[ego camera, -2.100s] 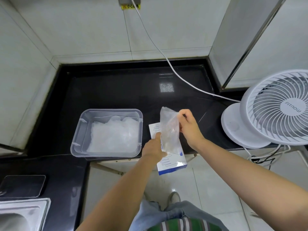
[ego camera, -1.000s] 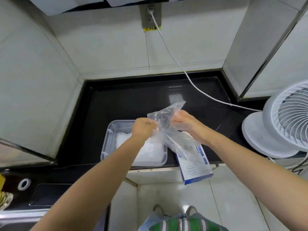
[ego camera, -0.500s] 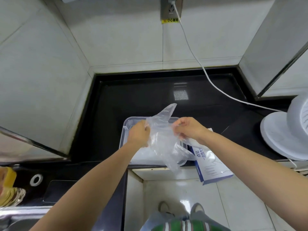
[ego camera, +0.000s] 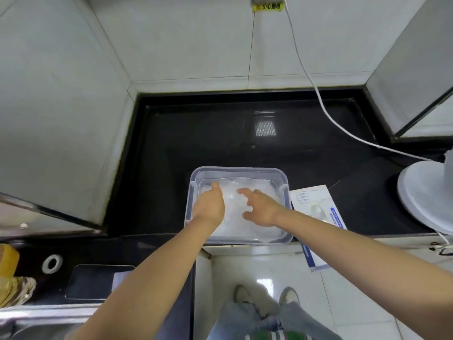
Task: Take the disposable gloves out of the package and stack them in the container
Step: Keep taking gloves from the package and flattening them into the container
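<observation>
A person's right hand [ego camera: 259, 207], fingers spread and stretched flat, presses on a stack of clear disposable gloves [ego camera: 257, 186]. The left hand [ego camera: 210, 204] lies on the same stack beside it, thumb pointing forward. Its other fingers are hidden behind the back of the hand, so whether they are flat or curled cannot be told. Neither hand appears to lift anything. The pose suggests the top glove is being smoothed down so the thin film lies level and traps no air.

The gloves lie inside a clear rectangular plastic container [ego camera: 237, 169], which sits at the front edge of a black stone table [ego camera: 220, 133], within easy reach. Just beside it on the right lies the white-and-blue glove package [ego camera: 318, 204], flat and overhanging the table's edge, with a wisp of clear film at its opening. That placement likely keeps each transfer short.

The package carries line drawings of gloves and a blue band of white characters too small to read. On the tiled wall above, a yellow label [ego camera: 268, 6] reads "小心触电". A white cable [ego camera: 318, 94] runs down from it towards a white round stand [ego camera: 424, 192] at far right.
</observation>
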Motion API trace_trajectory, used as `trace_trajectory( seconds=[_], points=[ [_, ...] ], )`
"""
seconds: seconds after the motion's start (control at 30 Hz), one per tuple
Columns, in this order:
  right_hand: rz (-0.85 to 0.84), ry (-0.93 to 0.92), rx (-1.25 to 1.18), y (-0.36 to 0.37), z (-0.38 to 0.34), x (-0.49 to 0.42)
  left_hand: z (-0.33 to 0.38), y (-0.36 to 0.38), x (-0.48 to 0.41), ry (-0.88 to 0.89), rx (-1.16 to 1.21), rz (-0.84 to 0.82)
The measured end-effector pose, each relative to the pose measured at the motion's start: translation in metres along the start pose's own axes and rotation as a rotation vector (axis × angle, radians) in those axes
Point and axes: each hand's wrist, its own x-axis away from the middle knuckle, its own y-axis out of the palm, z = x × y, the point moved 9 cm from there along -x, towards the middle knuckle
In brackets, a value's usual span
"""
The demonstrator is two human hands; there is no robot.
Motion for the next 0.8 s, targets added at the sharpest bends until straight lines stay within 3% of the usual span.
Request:
trace_trajectory(
  seconds=[0.13,0.27,0.33,0.43,0.47,0.53,0.63,0.8],
  points=[
    [-0.146,0.086,0.141,0.022,0.014,-0.009,0.003,0.005,0.007,0.037,-0.106,-0.008],
    [-0.159,0.103,0.166,0.029,0.017,-0.016,0.048,-0.013,0.017,0.357,-0.3,0.301],
    [-0.156,0.098,0.15,0.031,0.018,-0.017,0.058,0.0,0.012,0.431,-0.214,0.175],
    [-0.165,0.098,0.141,0.035,0.019,-0.015,0.03,0.04,-0.002,0.177,-0.021,-0.249],
    [-0.157,0.104,0.144,0.034,0.021,-0.015,0.018,0.05,-0.005,0.093,0.037,-0.319],
    [-0.087,0.103,0.115,0.027,0.02,-0.014,-0.001,0.06,-0.01,-0.008,0.155,-0.357],
    [0.036,0.048,-0.037,0.014,0.012,-0.014,-0.004,0.066,-0.01,-0.02,0.232,-0.388],
    [-0.139,0.09,-0.101,0.034,0.012,-0.01,-0.005,0.071,-0.01,0.039,-0.045,-0.386]
  ],
)
